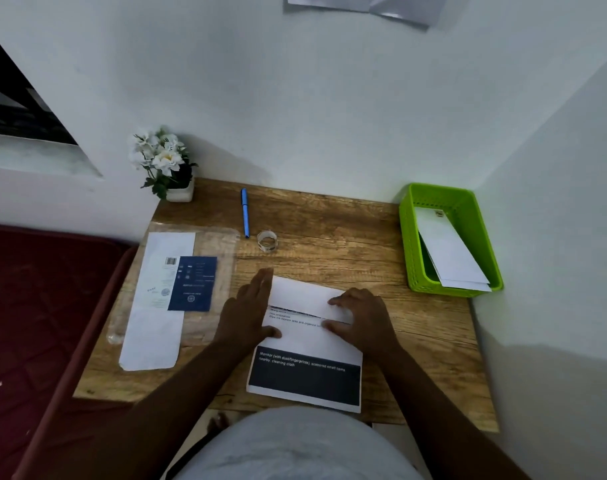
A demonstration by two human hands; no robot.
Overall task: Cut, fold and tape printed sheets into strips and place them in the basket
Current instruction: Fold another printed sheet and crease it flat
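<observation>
Surface: wooden desk (329,237) against your white wall.
Sheet: thin white printed paper sheet (309,341), half-folded before you; light, floppy.
Hands: left hand (250,306) and right hand (359,315) press flat, gripping nothing.
Hold: pin the fold's ends.
Basket: green plastic basket (409,237), far right.

Left hand (250,308) covers left edge of printed sheet (305,358); right hand (361,318) hides right end of the folded-over flap and its crease. Text line under flap partly covered, small print blurred, only bits legible. Folded strips (449,252) in green basket (413,233): lower ends overlap, count unclear, small mark at top unreadable. Label text on blue card (193,284) and barcode too small to read. Clear plastic sleeve (215,244) edges hard to trace. Tape roll (267,241) blurry. Paper on wall (364,5) cut by top edge. Both forearms, lap cut off at bottom.
</observation>
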